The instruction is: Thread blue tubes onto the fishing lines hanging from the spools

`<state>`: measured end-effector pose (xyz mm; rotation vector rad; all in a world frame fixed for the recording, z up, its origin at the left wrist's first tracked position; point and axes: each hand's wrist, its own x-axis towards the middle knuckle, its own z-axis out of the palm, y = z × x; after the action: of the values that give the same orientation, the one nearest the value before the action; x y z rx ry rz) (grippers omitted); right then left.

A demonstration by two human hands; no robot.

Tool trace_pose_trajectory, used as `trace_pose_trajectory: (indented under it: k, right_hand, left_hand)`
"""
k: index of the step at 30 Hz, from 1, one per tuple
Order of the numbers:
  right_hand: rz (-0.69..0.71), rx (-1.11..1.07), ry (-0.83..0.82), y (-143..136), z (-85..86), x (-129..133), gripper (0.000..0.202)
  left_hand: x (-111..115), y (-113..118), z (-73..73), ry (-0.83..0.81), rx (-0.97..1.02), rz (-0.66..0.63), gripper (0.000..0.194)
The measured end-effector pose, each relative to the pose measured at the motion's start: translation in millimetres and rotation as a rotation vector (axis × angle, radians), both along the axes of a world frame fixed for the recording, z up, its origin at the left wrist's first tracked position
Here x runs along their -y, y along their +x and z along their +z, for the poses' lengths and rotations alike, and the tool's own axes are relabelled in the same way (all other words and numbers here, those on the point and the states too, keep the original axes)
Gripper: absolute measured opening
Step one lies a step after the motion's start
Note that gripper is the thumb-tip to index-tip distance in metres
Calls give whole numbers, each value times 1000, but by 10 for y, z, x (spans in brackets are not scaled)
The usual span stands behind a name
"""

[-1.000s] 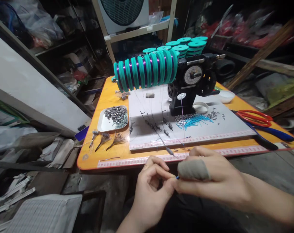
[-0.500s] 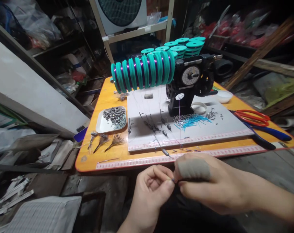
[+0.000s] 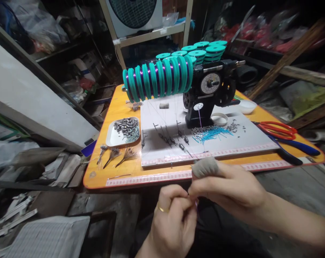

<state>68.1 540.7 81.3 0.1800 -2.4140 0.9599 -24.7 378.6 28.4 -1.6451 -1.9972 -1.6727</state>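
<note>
Thread position: purple thread at the meeting fingertips, just off the near edge of the surface.
Left hand: fingers curled, tips pinched on the thread; ring on one finger.
Right hand: fingers closed against the left fingertips; grey wrap on one finger; held item, if any, hidden.
Winder: black, upright on white board, bearing teal spools.
Tray: left of board, containing grey weights.

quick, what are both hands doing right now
Left hand: closed, fingertips pinching purple thread.
Right hand: fingers bent, fingertips meeting the left's; whether it holds anything is hidden.
</note>
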Motion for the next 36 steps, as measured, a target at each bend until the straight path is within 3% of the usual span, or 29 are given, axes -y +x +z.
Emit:
trace_pose_trajectory:
  k: [3, 5, 8, 11, 14, 17, 20, 22, 24, 26, 27, 29, 30, 31, 33, 36]
  right_hand:
    - [-118, -1, -8, -86, -14, 38, 19]
    - [-144, -6, 21, -99, -35, 39, 16]
    - [-82, -28, 86, -45, -31, 12, 17]
    - [108, 71, 152, 23, 24, 0, 14]
    - [103, 221, 118, 58, 36, 8, 14]
    - [95, 54, 169, 88, -48, -1, 13]
    - [136, -73, 246, 127, -123, -23, 15]
    - [131, -10, 200, 136, -117, -20, 12]
    - [83, 69, 57, 116, -71, 1, 15]
    - [19, 89, -78, 70, -16, 25, 19]
    - [-28, 76, -109, 40, 5, 33, 20]
    - [-93, 35, -90, -13, 27, 35, 19]
    - [-103, 26, -70, -31, 27, 30, 18]
    - [-111, 19, -52, -38, 22, 21, 17]
    - [-117, 4, -20, -19, 3, 0, 14]
    - [-10, -12, 37, 57, -20, -21, 18]
  left_hand:
    - [5, 0, -28, 25, -338, -1, 36]
    - [-4, 1, -12, -17, -237, -73, 33]
    - [-20, 6, 45, -127, 462, -138, 11]
    - [-31, 4, 109, -118, 1173, -257, 19]
    - [-47, 8, 151, -70, 1556, -391, 27]
    - [-68, 29, 166, -64, 1703, -443, 28]
    - [-77, 45, 152, -70, 1668, -451, 26]
    - [-68, 44, 118, -101, 1473, -397, 24]
    - [-48, 33, 61, -100, 1079, -271, 16]
    - [-27, 13, -5, -55, 522, -125, 8]
    - [-20, 1, -34, -13, 234, -77, 14]
    - [-20, -25, -66, 65, -241, -59, 26]
    - [-25, -35, -64, 84, -376, -79, 28]
    - [-33, -43, -51, 86, -420, -101, 28]
    - [-47, -45, 0, 36, -218, -135, 22]
    - [-55, -27, 89, -81, 570, -177, 11]
